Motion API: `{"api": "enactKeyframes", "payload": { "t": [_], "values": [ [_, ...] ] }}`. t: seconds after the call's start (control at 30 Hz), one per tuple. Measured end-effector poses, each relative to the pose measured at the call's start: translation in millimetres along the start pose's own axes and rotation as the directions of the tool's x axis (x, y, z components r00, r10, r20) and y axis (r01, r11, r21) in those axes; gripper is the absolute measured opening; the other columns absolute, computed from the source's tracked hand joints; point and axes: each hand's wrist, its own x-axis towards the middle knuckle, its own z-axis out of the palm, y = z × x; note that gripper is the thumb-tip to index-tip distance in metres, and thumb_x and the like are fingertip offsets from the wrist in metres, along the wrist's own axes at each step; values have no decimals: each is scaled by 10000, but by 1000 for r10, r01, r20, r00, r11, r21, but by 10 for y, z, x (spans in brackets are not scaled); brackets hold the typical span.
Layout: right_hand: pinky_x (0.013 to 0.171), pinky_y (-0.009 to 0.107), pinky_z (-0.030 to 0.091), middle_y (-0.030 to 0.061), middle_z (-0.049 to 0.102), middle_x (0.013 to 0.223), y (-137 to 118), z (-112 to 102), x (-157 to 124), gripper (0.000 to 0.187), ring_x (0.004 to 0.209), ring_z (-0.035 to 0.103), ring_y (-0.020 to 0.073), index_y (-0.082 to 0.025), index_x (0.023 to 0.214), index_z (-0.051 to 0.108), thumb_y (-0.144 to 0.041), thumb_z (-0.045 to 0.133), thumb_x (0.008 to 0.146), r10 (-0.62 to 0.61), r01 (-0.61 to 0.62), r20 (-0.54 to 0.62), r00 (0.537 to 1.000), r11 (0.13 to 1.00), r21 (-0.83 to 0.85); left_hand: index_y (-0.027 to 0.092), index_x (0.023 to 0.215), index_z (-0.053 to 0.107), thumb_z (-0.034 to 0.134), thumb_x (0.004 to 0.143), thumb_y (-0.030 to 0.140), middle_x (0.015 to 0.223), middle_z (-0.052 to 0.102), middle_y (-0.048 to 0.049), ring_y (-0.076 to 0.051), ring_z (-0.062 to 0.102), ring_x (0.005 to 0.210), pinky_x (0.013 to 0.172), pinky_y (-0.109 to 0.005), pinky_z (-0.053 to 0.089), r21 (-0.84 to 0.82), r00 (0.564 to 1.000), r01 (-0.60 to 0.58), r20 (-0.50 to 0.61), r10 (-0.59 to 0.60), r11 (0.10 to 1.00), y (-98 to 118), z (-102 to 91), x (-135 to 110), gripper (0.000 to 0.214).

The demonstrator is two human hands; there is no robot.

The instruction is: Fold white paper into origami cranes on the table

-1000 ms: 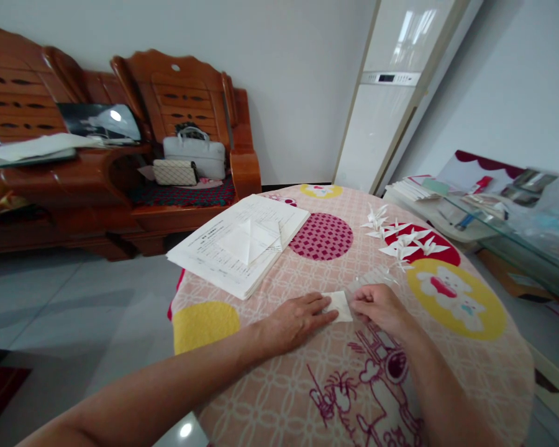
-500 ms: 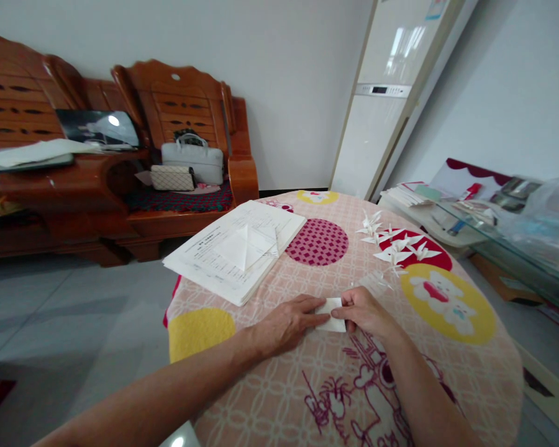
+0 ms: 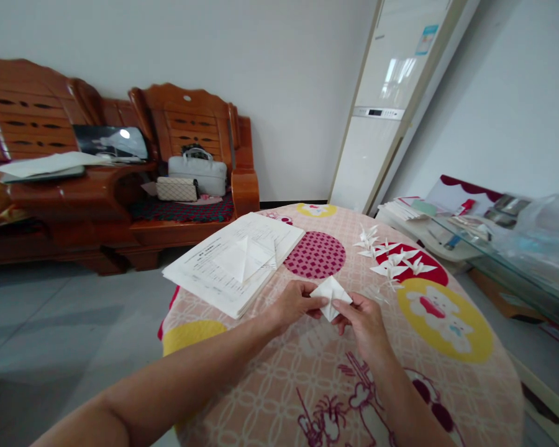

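Between my two hands is a small folded white paper (image 3: 331, 290), turned so that a corner points away from me, with a crease down its middle. My left hand (image 3: 299, 303) pinches its left corner, thumb on top. On the right side my right hand (image 3: 359, 313) grips it with the thumb over the front and the fingers partly hidden behind. Beyond my right hand lie several white folded paper cranes (image 3: 394, 257). To the left a larger creased paper square (image 3: 246, 259) rests on a stack of printed sheets (image 3: 205, 273).
A patterned cloth covers the round table (image 3: 261, 385). Behind it stand a carved wooden sofa (image 3: 246, 192) with bags on its seat and a tall white air conditioner (image 3: 366, 149). A glass shelf (image 3: 507, 254) with papers and a plastic bag is at the right.
The folded paper has turned from lying square on the table to a diamond held in both hands. Both hands have changed grip and tilted it. The camera view has shifted slightly.
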Motion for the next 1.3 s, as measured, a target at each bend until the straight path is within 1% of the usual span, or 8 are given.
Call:
{"api": "enactKeyframes", "payload": {
  "t": [0.23,0.4,0.57,0.7,0.83,0.93,1.07,1.3],
  "values": [
    [397,211,417,31,656,549,-3,-57,20,267,452,561,134,-134,712,670,-393,731,702,-2,1,81,997,1000,15,81,658,662,712,713,448,562,604,-32,-86,510,480,477,-193,391,-18,998,-64,-22,64,998,-73,101,76,375],
    [401,205,395,16,637,573,19,-91,33,270,464,521,118,-139,729,685,-408,705,746,-14,14,73,997,1000,-1,81,628,651,724,680,458,524,587,-34,-104,509,437,428,-207,385,96,1000,1,-30,2,995,-121,90,62,388],
    [430,216,384,7,622,563,34,-102,22,257,475,510,122,-145,711,684,-395,690,770,0,2,107,994,1000,-14,83,624,652,727,675,474,523,590,-35,-106,516,433,424,-208,393,132,999,13,30,-17,991,-152,65,59,402],
    [474,227,391,-7,619,561,65,-122,25,234,485,512,123,-152,694,681,-376,716,750,7,-8,88,996,1000,13,90,619,630,750,649,469,516,578,-23,-106,518,431,423,-209,395,96,999,31,32,-34,995,-160,80,49,399],
    [480,236,381,-3,627,567,88,-140,22,217,487,514,131,-151,713,694,-364,725,740,20,-23,93,995,999,31,110,658,606,757,642,425,563,594,-6,-98,531,452,441,-204,416,-29,1000,9,-10,-9,1000,-114,131,19,350],
    [468,230,359,-7,615,547,82,-130,21,210,471,490,119,-154,668,683,-350,732,725,21,-26,100,995,998,49,111,616,589,735,665,408,525,571,1,-82,501,426,426,-194,388,-57,999,-4,-49,1,998,-77,150,12,334],
    [455,233,360,-10,606,520,64,-104,29,213,453,485,124,-159,650,685,-359,739,698,45,-48,82,996,998,36,115,583,576,690,711,412,481,537,6,-81,476,399,407,-196,367,-15,997,-32,-73,31,999,-98,142,31,343],
    [473,237,376,-8,623,545,91,-116,28,191,467,505,127,-160,656,683,-337,732,709,51,-57,72,996,995,79,140,580,516,581,799,524,463,509,10,-102,493,391,380,-200,355,94,992,-83,-92,92,992,-198,166,34,447]
  ]
}}
